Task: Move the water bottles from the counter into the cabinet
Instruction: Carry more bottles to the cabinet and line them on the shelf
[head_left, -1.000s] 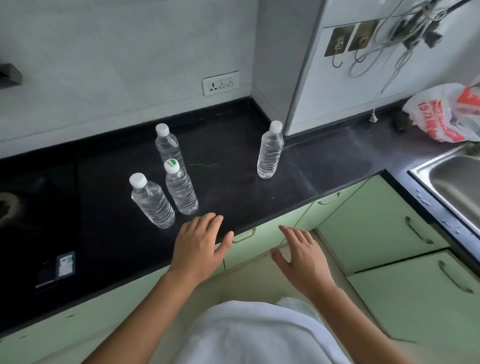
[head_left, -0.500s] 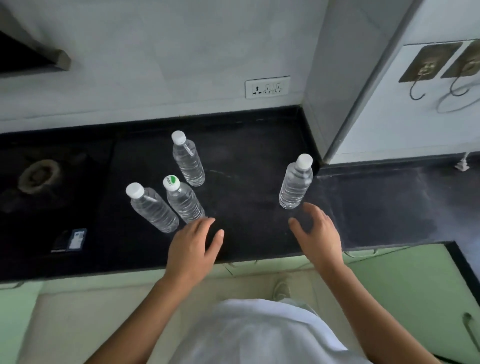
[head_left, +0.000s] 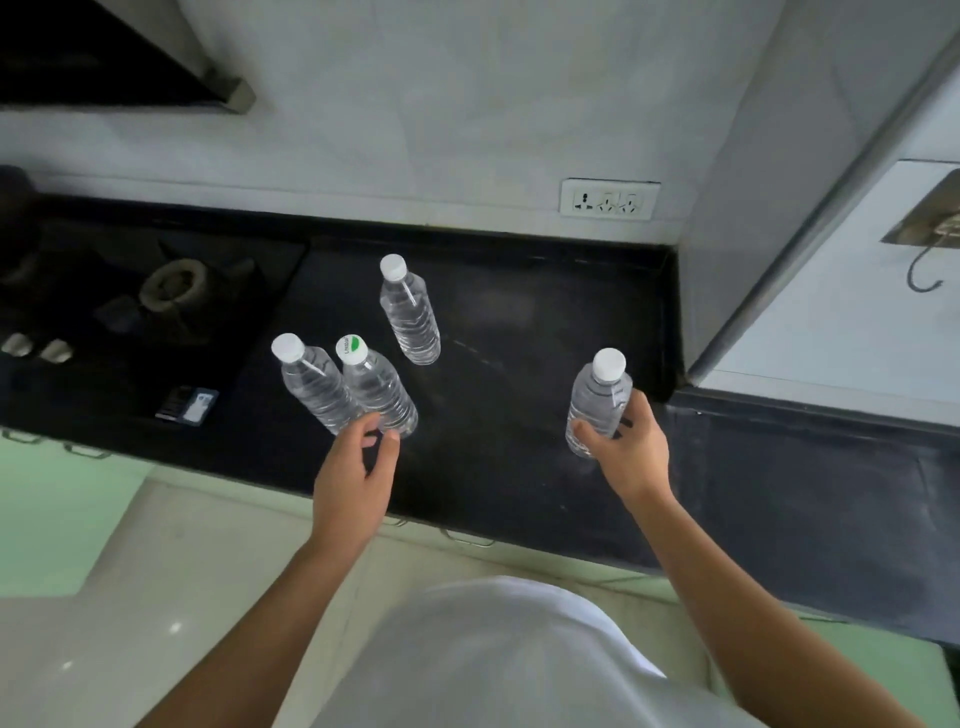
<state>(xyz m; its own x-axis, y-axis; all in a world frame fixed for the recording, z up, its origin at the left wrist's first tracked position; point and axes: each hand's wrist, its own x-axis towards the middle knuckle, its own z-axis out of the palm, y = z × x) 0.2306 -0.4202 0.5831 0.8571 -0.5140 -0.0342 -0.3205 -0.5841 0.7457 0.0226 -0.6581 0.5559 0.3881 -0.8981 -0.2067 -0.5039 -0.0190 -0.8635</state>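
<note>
Clear thin-walled plastic, ribbed round the body, capped in white: four water bottles upright on glossy black counter (head_left: 493, 467), none yet in a cabinet. Rightmost bottle (head_left: 597, 400) gripped low on the ribs by right hand (head_left: 631, 454); green-marked bottle (head_left: 376, 387), just beside its left neighbour (head_left: 311, 387), clasped near the base by curled left hand (head_left: 356, 473). Rear bottle (head_left: 410, 317) apart, untouched. Probably full, moderately heavy, smooth, yielding under squeeze; best taken at ribbed mid-body, firmly but without crushing.

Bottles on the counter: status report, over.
Right hand grips rightmost bottle. Left hand at green-cap bottle base, grip unclear. Left bottle, back bottle stand on counter.
</note>
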